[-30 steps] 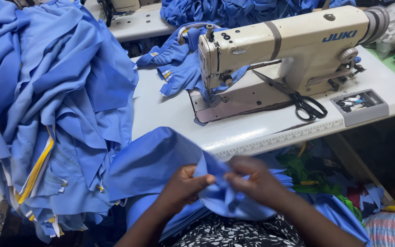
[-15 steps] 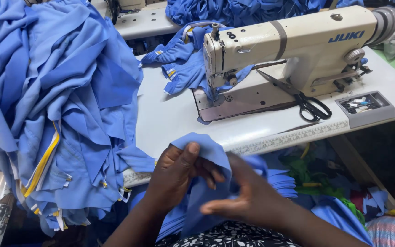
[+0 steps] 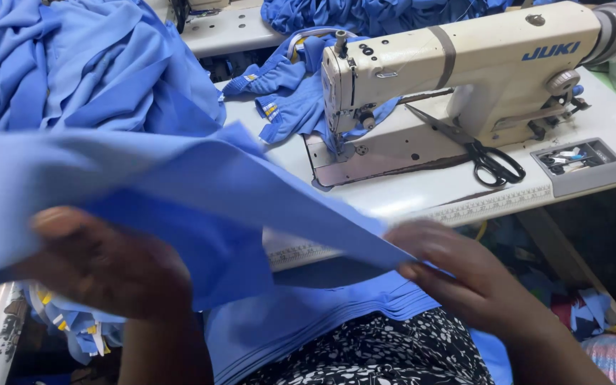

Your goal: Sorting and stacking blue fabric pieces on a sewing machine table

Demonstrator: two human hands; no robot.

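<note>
I hold a piece of blue fabric (image 3: 180, 192) stretched out flat in front of me, above my lap. My left hand (image 3: 108, 267) grips its near left part from below, blurred by motion. My right hand (image 3: 458, 274) pinches its right corner between thumb and fingers. Under the cloth, a stack of cut blue fabric pieces (image 3: 322, 314) lies on my lap over a black-and-white patterned garment (image 3: 393, 353).
A cream sewing machine (image 3: 465, 71) stands on the white table (image 3: 422, 192), with black scissors (image 3: 483, 153) and a small grey parts tray (image 3: 579, 165) beside it. A heap of blue garments (image 3: 80, 78) covers the table's left; more blue pieces (image 3: 286, 93) lie behind the needle.
The head view has moved closer. My hands have drawn apart and spread the bunched blue fabric wide, the left hand going left, the right hand to the right.
</note>
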